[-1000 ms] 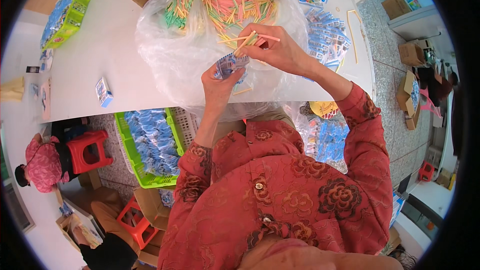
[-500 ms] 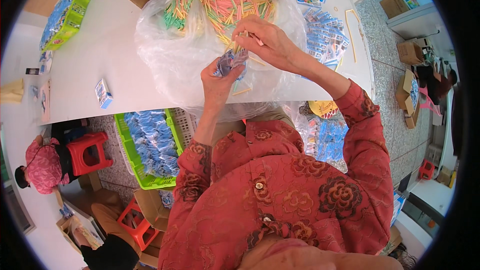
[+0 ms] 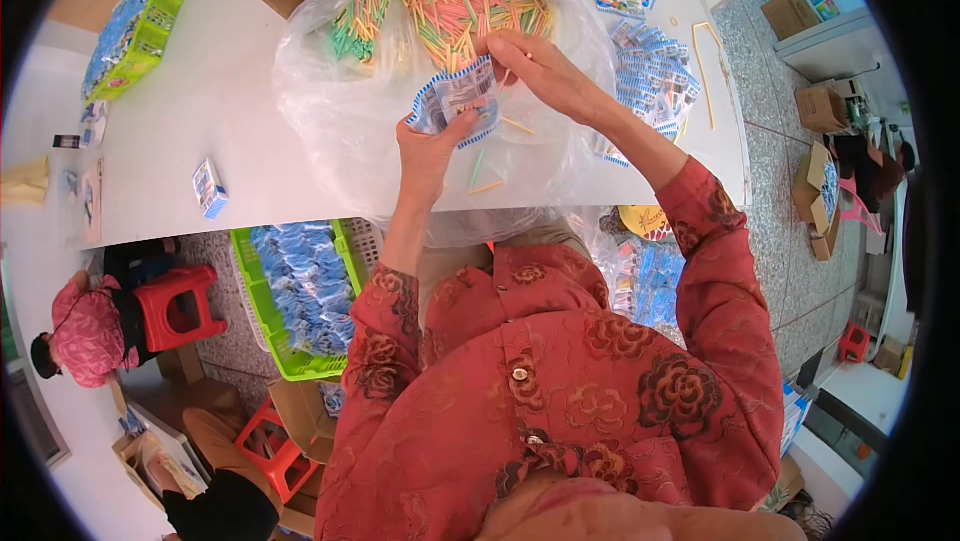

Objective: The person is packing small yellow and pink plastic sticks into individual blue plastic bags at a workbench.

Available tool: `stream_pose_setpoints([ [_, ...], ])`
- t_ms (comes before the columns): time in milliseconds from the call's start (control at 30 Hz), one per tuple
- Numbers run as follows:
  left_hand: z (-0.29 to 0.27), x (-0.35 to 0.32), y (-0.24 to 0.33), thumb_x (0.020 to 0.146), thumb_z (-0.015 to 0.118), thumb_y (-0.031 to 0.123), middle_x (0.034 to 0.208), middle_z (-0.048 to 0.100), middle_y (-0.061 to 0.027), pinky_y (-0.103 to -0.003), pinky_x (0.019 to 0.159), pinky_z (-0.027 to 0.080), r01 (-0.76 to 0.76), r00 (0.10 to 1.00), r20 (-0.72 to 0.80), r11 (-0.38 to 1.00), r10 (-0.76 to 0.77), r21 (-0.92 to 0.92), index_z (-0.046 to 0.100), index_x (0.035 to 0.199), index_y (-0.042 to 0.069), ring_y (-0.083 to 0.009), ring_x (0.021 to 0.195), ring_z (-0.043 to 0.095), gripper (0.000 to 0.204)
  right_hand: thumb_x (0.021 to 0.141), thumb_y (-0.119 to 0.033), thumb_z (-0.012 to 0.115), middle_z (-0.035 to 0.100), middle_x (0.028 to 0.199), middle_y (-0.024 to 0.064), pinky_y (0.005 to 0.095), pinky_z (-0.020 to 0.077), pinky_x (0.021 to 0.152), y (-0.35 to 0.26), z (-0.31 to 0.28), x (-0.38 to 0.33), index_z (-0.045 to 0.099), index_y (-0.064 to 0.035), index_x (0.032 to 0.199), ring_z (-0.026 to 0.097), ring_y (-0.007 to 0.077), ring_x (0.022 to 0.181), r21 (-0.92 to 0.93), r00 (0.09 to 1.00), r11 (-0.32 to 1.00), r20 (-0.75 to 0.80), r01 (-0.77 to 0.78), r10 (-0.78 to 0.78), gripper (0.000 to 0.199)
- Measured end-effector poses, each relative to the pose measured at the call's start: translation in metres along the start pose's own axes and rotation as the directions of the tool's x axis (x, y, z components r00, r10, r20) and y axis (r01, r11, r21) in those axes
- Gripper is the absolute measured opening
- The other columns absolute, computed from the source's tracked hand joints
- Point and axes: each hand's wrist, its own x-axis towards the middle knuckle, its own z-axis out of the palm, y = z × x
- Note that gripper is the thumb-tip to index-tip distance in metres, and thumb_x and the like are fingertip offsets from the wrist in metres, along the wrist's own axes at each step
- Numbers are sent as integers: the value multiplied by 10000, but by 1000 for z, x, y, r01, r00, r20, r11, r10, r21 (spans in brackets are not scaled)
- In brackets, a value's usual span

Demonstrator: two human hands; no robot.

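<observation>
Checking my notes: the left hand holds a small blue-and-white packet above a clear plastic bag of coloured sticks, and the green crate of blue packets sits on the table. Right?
Not quite. The head view shows the green crate of blue packets below the table edge, on the floor.

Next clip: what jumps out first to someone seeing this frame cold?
The big clear plastic bag of coloured sticks fills the top centre of the white table. Just in front of it, the left hand holds up a small blue-and-white packet while the right hand meets its upper edge. Below the table's near edge on the left, a green crate full of blue packets stands out.
</observation>
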Motion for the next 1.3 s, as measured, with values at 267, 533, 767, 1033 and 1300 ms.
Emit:
stream_pose_setpoints([
  [267,-3,-8,4,772,659,40,927,640,-66,-256,731,508,8,1000,20,1000,-8,24,608,1004,-28,-112,791,609,247,905,-135,484,519,722,67,265,405,600,7,9,-10,550,20,914,458,126,651,-226,961,950,-126,214,-247,168],
  [533,-9,-9,-6,815,629,88,937,630,-53,-254,695,511,17,993,-114,1000,-14,24,600,1027,-2,-99,767,596,232,903,-115,480,506,704,72,266,391,569,14,6,-32,540,20,883,442,127,628,-307,899,925,-301,224,-318,149],
  [767,-4,-16,-8,831,607,104,905,637,-59,-281,711,502,67,989,-132,998,-67,-1,603,1011,0,-114,776,602,208,922,-140,448,468,657,39,237,361,540,40,-19,-78,524,0,883,412,106,588,-346,916,936,-353,63,-192,164],
  [1033,19,-28,-17,831,601,104,893,647,-76,-286,746,498,171,980,92,983,-177,68,605,1008,-13,-132,802,609,212,953,-209,402,385,601,-63,185,267,466,57,-52,-142,505,-55,870,330,18,513,237,909,958,-342,-163,239,203],
  [1300,50,-48,-28,844,578,119,928,640,-93,-293,748,484,292,900,270,934,-341,207,591,1005,2,-142,847,594,200,956,-216,403,381,626,-61,180,274,463,111,-66,-169,504,-55,880,333,22,513,35,871,980,-452,-197,191,205],
])
